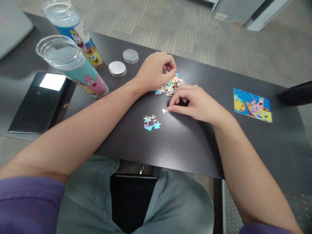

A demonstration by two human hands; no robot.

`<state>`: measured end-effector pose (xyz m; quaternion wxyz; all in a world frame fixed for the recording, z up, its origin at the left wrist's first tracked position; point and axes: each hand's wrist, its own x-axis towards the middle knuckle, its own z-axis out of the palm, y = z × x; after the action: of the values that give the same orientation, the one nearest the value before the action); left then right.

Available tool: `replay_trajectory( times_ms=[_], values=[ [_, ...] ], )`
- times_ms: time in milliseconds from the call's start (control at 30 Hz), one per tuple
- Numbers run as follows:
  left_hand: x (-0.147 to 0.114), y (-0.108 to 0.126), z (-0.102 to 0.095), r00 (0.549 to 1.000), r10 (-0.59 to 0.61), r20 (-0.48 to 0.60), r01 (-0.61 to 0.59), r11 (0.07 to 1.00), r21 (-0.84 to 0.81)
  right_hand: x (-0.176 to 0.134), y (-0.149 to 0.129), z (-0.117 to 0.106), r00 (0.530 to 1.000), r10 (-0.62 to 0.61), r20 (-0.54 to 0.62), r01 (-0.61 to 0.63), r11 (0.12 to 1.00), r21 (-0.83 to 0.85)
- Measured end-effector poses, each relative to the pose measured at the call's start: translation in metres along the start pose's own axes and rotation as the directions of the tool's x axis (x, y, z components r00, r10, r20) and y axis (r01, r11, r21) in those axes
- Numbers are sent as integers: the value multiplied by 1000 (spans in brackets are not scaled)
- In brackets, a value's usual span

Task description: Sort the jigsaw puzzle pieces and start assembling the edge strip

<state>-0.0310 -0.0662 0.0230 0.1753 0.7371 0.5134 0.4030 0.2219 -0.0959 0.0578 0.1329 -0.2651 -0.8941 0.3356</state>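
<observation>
A heap of small jigsaw puzzle pieces [170, 86] lies on the dark table between my hands. Curled over the far edge of the heap, my left hand [157, 71] hides part of it; its fingertips are closed, and whatever is in them is hidden. My right hand [191, 102] pinches one puzzle piece [165, 110] low over the tabletop, nearer to me than the heap. To the left of that piece lies a small cluster of puzzle pieces [151, 122] in blue, pink and red, set close together.
At the left stand two clear tubes with cartoon prints, a nearer one [80, 71] and a farther one [83, 35]. Two round lids [117, 68] lie beside them. A black tablet-like device [36, 104] rests far left, a cartoon picture card [253, 104] right, near a black object [297, 94].
</observation>
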Motion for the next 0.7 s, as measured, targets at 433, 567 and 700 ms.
replay_trajectory(
  times_ms=[433, 567, 700],
  values=[
    [-2, 2, -1, 999, 4, 44, -5, 999, 38, -6, 0, -3, 939, 43, -341, -57, 998, -31],
    [-2, -2, 0, 999, 15, 32, -15, 1000, 23, -3, 15, 7, 951, 43, -307, -82, 990, -114],
    [-2, -3, 1, 999, 19, 31, -20, 1000, 18, 0, 15, 12, 956, 86, -279, -115, 990, -88]
  ],
)
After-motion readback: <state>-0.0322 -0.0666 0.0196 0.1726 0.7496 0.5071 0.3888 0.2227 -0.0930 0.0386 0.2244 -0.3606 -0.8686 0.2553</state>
